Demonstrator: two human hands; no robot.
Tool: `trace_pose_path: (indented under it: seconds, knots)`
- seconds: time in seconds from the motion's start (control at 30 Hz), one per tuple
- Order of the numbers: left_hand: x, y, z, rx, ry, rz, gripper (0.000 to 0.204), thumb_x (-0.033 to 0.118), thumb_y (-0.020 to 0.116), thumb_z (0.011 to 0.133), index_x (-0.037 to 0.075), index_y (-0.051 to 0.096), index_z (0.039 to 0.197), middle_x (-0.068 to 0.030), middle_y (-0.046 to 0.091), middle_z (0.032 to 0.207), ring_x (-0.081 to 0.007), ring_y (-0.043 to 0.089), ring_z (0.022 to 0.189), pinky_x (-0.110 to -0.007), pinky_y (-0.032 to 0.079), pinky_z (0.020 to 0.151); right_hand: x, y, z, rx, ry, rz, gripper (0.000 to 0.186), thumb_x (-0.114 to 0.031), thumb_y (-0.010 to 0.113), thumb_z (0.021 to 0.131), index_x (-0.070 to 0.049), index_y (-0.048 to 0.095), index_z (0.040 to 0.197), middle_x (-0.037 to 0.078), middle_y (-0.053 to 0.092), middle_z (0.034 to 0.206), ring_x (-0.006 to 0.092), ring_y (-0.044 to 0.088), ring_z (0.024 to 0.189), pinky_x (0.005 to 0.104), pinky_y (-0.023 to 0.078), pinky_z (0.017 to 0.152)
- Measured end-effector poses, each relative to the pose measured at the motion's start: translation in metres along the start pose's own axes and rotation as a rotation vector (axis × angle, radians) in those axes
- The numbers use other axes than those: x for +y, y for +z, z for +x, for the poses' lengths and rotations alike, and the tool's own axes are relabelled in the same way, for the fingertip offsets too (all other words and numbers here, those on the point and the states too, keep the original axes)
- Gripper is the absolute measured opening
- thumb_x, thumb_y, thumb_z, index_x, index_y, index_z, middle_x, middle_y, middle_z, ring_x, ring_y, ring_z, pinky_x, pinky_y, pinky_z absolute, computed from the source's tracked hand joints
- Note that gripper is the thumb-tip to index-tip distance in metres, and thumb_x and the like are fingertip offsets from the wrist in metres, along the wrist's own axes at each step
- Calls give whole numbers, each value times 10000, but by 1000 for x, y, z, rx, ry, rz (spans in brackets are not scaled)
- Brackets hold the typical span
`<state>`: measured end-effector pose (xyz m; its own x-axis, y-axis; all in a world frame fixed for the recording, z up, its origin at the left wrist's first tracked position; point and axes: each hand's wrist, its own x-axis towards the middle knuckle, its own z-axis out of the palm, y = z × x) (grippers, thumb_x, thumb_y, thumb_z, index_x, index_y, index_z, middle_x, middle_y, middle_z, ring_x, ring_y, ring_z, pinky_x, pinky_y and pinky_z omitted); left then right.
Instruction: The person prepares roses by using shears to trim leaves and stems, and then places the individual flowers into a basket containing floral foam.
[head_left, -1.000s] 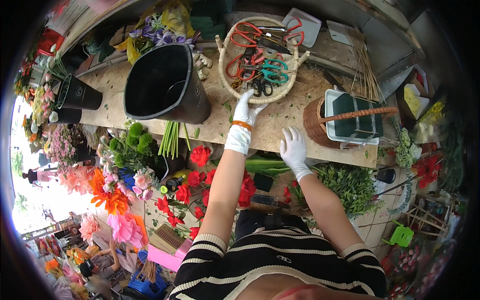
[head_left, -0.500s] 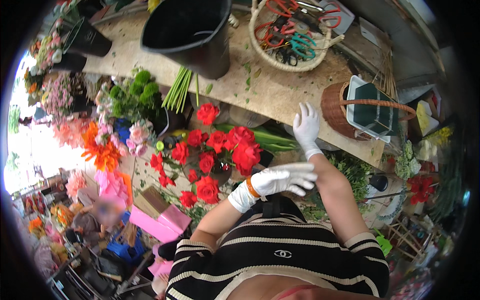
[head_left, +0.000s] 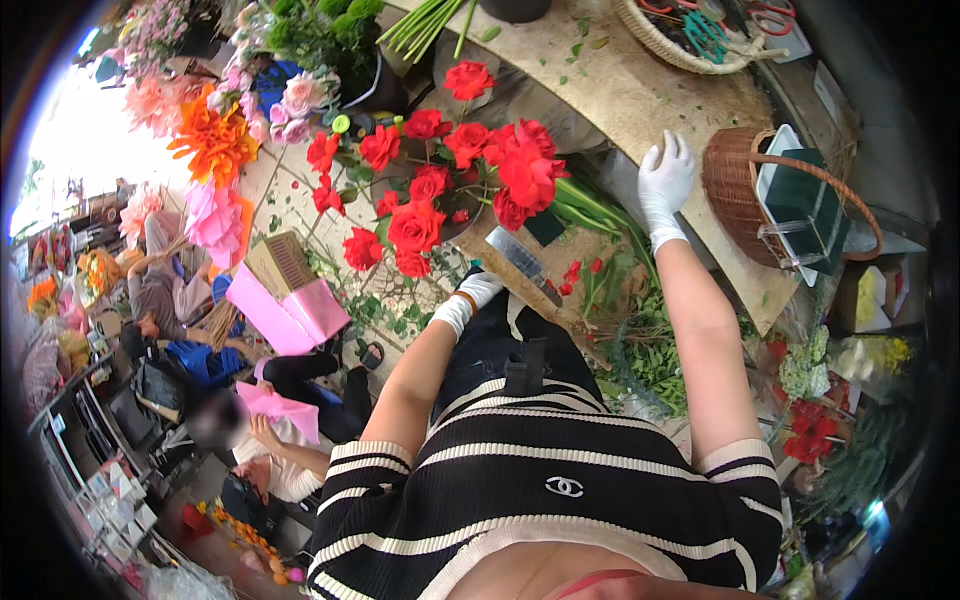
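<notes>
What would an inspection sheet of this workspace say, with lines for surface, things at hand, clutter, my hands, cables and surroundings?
Surface: beige worktop with scattered leaf scraps.
Things at hand: brown wicker basket beside the right hand; red flowers beyond the left hand.
Clutter: scissors in a woven tray; leaves on the tiled floor.
Hands: both white-gloved; right open at the worktop's edge, nothing seen in it; left by your dark trousers, its grip unclear.
Cables: nothing seen.
Surroundings: a person with a pink sheet at lower left; a large orange flower at upper left.
</notes>
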<state>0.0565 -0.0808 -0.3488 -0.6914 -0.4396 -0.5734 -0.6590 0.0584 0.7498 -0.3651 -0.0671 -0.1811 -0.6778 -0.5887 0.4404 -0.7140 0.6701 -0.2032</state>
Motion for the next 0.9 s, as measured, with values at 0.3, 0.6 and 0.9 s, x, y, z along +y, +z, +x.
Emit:
trace_pose_path:
  seconds: [0.3,0.6,0.9]
  knots:
    - [-63,17,-39,497,-534,-472,564,208,634,818,-6,448,1307,-204,572,1196,-273,577,1058,-331,450,899,6,6,-6,31,-21,-43,375,-259,537,814,-81,596,1138,154,559,1182,326,504,1091,419,388,962]
    - [34,10,-29,494,-165,-511,474,93,623,854,-16,462,1286,-141,591,1154,-191,581,1002,-291,451,905,-1,-2,-3,41,-59,-30,363,-265,528,829,-91,592,1141,158,554,1179,324,514,1071,419,398,943]
    - [235,-176,-128,-270,217,-602,200,83,642,834,-12,649,1010,-96,664,985,-178,627,916,-303,487,835,-2,-4,-2,3,-10,-68,368,-252,533,826,-90,579,1153,147,541,1203,315,506,1094,422,398,947]
